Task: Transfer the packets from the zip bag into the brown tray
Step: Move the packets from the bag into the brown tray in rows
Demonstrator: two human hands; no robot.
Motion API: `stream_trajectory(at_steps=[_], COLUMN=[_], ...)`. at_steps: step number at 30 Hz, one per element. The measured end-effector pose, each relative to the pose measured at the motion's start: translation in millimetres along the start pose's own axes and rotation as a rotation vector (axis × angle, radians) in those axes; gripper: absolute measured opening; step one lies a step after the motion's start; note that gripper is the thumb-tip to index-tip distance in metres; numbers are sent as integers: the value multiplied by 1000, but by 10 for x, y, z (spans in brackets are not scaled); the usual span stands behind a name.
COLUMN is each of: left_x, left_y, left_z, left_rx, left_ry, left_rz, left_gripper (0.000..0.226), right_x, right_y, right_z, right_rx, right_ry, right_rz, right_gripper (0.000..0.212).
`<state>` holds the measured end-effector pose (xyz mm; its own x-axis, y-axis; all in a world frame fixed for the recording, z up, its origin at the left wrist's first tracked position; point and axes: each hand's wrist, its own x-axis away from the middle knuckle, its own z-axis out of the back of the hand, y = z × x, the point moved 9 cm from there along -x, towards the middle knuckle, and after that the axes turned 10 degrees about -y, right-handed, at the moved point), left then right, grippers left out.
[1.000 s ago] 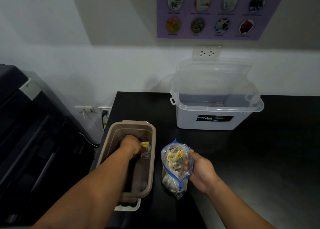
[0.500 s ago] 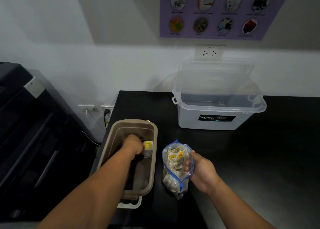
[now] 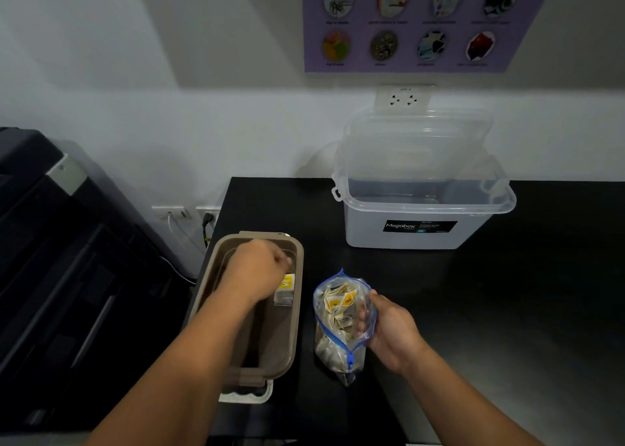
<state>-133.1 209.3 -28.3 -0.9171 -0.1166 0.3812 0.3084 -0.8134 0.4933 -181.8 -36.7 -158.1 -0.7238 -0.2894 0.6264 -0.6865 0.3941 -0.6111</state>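
The brown tray (image 3: pixel 293 313) stands at the left edge of the black table. A small stack of white and yellow packets (image 3: pixel 285 289) lies against its right wall. My left hand (image 3: pixel 257 270) hovers over the tray's far half, fingers curled, and I see nothing in it. The clear zip bag (image 3: pixel 340 324) with a blue seal stands open to the right of the tray, full of several packets. My right hand (image 3: pixel 389 330) grips the bag's right side and holds it upright.
An open clear storage box (image 3: pixel 419 229) with a black label stands at the back of the table, its lid leaning against the wall. A white lid piece (image 3: pixel 248 395) pokes out under the tray's near end. A dark machine (image 3: pixel 67 276) stands to the left.
My left hand has let go of the packets it held and lifted away toward the tray's far end. The packets now lie against the tray's right wall. The bag has stayed in place.
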Motion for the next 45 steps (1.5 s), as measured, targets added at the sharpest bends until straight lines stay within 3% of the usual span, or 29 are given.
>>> stream_trajectory(at_steps=[3, 7, 9, 13, 18, 20, 24, 28, 30, 36, 45], left_x=[259, 269, 159, 2, -9, 22, 129, 130, 94, 15, -364], left_y=[533, 906, 988, 971, 967, 949, 848, 573, 365, -344, -810], left_z=[-134, -552, -770, -1154, -1281, -1155, -577, -228, -94, 1, -694], left_rx=[-21, -211, -341, -613, -642, -554, -104, 407, 552, 665, 859], left_ry=[-57, -103, -153, -486, -559, -494, -224, -239, -218, -119, -161], left_rz=[-183, -303, -270, -40, 18, -16, -177, -162, -130, 35, 346], left_gripper=[6, 10, 15, 37, 47, 43, 21, 28, 32, 5, 17], right_x=[-10, -50, -10, 0, -27, -27, -48, -105, -111, -115, -87], right_y=[-16, -15, -26, -52, -51, -56, -45, -34, -37, -2, 14], right_z=[-24, 6, -35, -12, 23, 9, -61, -98, -114, -97, -138], right_rx=[49, 73, 86, 116, 117, 107, 82, 42, 42, 49, 37], right_ry=[-16, -15, -32, -29, -18, -28, -52, -47, -31, 39, 54], right_rz=[9, 38, 9, -11, -14, -13, -4, -9, -6, 9, 45], right_gripper=[41, 55, 49, 41, 40, 38, 38, 39, 39, 43, 36])
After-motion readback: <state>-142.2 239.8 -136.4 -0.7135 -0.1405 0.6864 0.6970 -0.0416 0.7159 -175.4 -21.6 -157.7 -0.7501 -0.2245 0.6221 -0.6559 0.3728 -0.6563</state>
